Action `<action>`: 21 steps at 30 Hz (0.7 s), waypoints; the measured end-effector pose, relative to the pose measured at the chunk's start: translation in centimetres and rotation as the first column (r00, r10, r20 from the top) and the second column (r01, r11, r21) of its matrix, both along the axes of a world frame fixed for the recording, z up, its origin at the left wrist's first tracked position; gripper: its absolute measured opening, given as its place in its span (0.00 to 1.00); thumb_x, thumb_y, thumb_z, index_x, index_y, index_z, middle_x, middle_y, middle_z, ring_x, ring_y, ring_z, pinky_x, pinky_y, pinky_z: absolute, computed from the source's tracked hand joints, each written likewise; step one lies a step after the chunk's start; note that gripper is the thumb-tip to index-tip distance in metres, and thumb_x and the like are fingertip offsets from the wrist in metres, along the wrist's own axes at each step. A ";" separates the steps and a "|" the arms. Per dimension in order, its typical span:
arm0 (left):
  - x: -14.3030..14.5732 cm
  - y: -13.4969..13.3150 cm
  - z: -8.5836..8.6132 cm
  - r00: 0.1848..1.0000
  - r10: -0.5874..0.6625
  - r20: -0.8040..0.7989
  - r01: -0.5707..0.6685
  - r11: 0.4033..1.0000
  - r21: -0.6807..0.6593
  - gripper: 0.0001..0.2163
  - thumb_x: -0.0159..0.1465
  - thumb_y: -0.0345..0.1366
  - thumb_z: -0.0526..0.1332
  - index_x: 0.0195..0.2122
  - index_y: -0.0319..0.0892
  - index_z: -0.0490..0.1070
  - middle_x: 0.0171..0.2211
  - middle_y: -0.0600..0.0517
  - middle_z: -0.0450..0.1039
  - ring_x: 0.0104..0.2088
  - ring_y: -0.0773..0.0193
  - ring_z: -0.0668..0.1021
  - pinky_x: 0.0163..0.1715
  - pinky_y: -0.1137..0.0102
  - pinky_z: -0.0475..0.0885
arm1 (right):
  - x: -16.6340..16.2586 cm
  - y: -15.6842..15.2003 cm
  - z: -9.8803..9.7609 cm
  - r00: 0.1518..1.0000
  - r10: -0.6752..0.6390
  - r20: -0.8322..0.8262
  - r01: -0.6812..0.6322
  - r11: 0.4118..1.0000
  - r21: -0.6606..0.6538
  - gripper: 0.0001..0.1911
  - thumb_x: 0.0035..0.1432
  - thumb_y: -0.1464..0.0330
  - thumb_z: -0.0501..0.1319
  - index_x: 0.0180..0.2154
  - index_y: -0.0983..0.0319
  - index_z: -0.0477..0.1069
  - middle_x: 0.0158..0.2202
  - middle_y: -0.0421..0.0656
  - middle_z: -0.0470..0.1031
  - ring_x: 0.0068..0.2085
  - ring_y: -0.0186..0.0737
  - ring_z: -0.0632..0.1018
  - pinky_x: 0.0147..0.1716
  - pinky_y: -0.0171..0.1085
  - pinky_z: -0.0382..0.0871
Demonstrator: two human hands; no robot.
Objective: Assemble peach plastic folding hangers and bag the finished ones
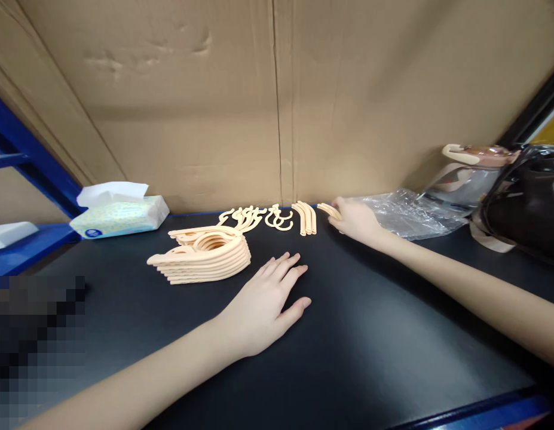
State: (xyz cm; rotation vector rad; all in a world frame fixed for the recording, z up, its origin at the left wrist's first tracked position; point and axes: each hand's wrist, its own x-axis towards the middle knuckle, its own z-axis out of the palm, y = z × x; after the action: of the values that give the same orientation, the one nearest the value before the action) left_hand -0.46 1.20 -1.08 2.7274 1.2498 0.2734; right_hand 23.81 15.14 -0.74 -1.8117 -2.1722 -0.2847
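My left hand [270,301] lies flat on the black table with fingers spread and nothing in it. Just beyond it, to the left, is a stack of peach plastic folding-hanger bodies [205,257]. Toward the back my right hand [355,221] is closed around the right end of some curved peach hanger arms [329,210]; its fingertips are partly hidden. More curved hanger arms [305,217] lie side by side to the left of that hand. Loose peach hanger hooks [279,218] and a further group of hooks [246,218] lie along the back edge.
A tissue pack [119,216] sits at the back left. Clear plastic bags [406,212], a water bottle [469,179] and a dark bag [528,203] occupy the back right. A cardboard wall [191,119] rises behind the table [370,346]. Blue frame posts [30,155] stand left.
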 end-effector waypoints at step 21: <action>0.1 -0.5 0.2 0.990 -0.126 0.057 0.112 0.971 0.210 0.13 0.68 0.36 0.52 0.50 0.41 0.68 0.54 0.47 0.70 0.58 0.56 0.68 0.56 0.59 0.67 | -2.0 -3.7 4.8 0.887 0.447 -0.115 -0.455 0.889 -0.057 0.07 0.53 0.67 0.59 0.36 0.59 0.65 0.30 0.38 0.72 0.27 0.34 0.70 0.26 0.31 0.55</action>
State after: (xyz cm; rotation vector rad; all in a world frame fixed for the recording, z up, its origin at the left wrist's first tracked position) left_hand -0.36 0.67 -0.84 2.9234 1.0907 0.5069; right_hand 21.82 11.48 4.05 -1.2641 -2.4784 0.0018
